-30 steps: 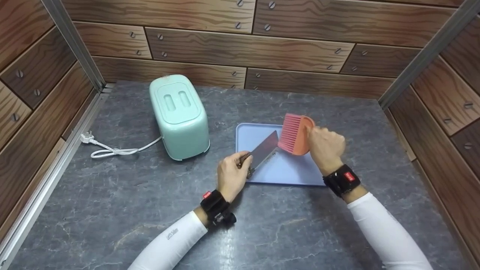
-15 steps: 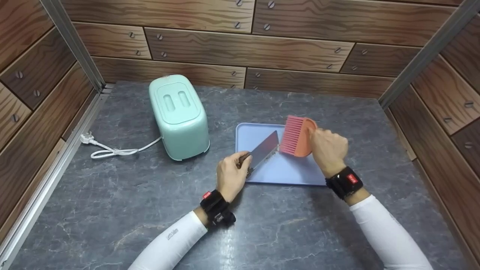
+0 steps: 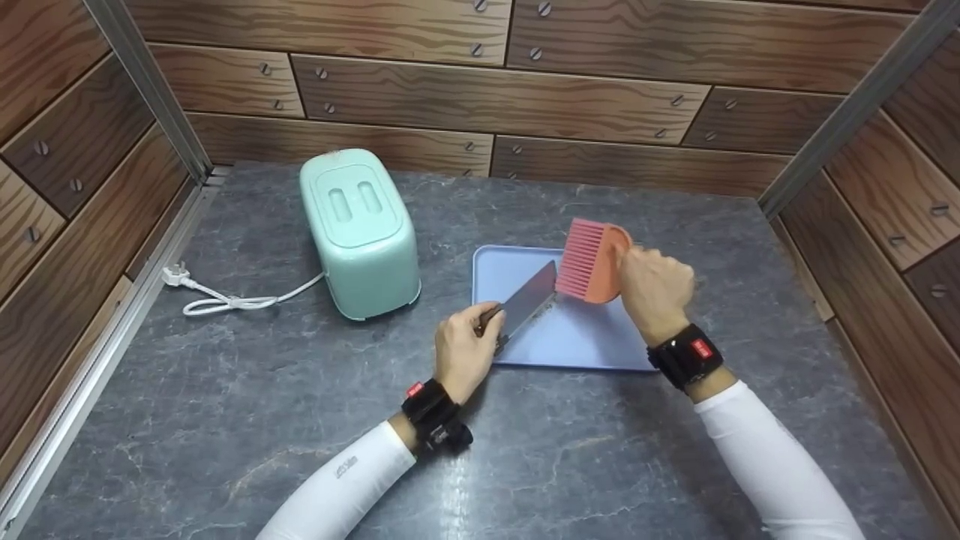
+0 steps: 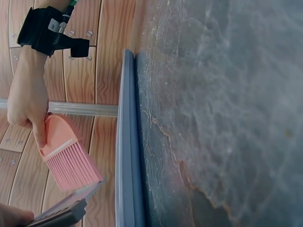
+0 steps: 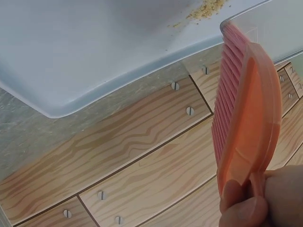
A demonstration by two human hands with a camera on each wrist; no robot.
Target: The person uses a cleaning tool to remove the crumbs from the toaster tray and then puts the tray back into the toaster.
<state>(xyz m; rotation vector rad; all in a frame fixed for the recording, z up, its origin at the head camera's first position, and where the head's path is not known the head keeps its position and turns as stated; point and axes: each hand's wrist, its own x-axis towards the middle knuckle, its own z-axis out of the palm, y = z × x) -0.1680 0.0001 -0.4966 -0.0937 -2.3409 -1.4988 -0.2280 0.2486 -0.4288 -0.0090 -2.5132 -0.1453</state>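
My left hand (image 3: 466, 349) grips the dark handle of a cleaver (image 3: 529, 300), its broad shiny blade tilted over the left part of a pale blue tray (image 3: 592, 341). In my right hand (image 3: 656, 289) is an orange hand brush (image 3: 607, 266), gripped by its handle. The brush's pink bristles meet the far end of the blade, as the left wrist view also shows at the brush (image 4: 71, 153). Beneath the blade, yellowish crumbs (image 5: 208, 8) lie on the tray. The fingers of my left hand partly hide the cleaver's handle.
A mint-green toaster (image 3: 367, 247) with its lid on stands left of the tray. Its white cord and plug (image 3: 176, 276) lie farther left on the grey marbled table (image 3: 300, 420). Wood-patterned walls (image 3: 495, 97) enclose the back and sides.
My right hand moves the brush slightly toward me and right, then back up and left along the blade's end. The left hand and cleaver stay nearly still.
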